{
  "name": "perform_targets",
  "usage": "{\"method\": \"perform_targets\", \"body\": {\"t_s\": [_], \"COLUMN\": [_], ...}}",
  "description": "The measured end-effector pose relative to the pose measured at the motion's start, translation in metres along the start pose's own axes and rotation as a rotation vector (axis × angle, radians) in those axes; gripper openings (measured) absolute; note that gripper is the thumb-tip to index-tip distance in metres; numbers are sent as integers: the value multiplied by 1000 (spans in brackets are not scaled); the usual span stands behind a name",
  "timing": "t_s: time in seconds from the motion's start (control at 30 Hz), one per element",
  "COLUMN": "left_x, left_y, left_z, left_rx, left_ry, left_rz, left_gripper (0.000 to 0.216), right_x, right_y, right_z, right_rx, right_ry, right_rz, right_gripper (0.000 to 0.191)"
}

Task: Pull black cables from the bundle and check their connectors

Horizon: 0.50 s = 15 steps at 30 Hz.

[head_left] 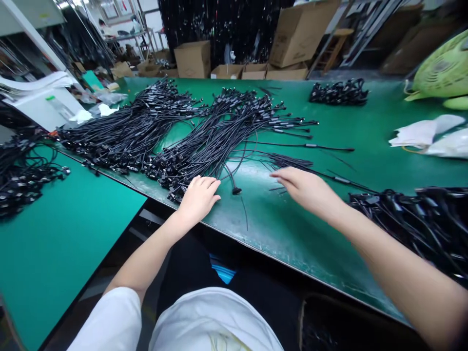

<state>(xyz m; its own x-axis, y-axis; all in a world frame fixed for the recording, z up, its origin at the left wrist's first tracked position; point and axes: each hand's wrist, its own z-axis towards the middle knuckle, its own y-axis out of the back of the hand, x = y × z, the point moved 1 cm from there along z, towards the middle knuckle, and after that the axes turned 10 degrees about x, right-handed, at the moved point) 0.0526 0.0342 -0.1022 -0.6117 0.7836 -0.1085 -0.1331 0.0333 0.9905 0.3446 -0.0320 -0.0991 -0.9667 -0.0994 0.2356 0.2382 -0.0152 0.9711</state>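
My left hand (199, 199) lies with its fingers stretched out over the connector ends of a pile of black cables (219, 131), at the near edge of the table. Nothing shows gripped in it. My right hand (305, 189) is held low over the table, fingers pointing left and slightly apart, with nothing visible between them. Just behind it lies a bundle of thin black strips (290, 161), which look like cable ties. Between my hands rest a small black connector (237, 190) on its cable and a loose thin strip (245, 214).
A second cable pile (139, 117) spreads to the left. Bundled cables (417, 219) lie at the right, with another bundle (339, 92) at the back. More cables (22, 180) sit on the left-hand table. Cardboard boxes (192, 58) and a green fan (444, 66) stand beyond.
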Motion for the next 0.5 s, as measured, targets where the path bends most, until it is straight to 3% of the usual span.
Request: {"method": "perform_targets", "body": {"t_s": [0.13,0.27,0.37,0.5], "left_x": [10,25,32,42], "left_y": [-17,-19,-14,-7], "left_z": [3,-4,-7,-6], "left_rx": [-41,-139,-188,-220], "left_ry": [32,52,71,99], "left_rz": [125,141,144,120], "left_gripper": [35,24,27,44], "right_x": [9,-7,-9,2], "right_y": [-10,11,55,136], "right_z": [93,121,115,98], "right_rx": [13,61,-15,-169], "right_ry": [-139,-135,-158,-219], "right_rz": [-355,-481,-556,-563], "right_gripper": [38,26,37,44]}}
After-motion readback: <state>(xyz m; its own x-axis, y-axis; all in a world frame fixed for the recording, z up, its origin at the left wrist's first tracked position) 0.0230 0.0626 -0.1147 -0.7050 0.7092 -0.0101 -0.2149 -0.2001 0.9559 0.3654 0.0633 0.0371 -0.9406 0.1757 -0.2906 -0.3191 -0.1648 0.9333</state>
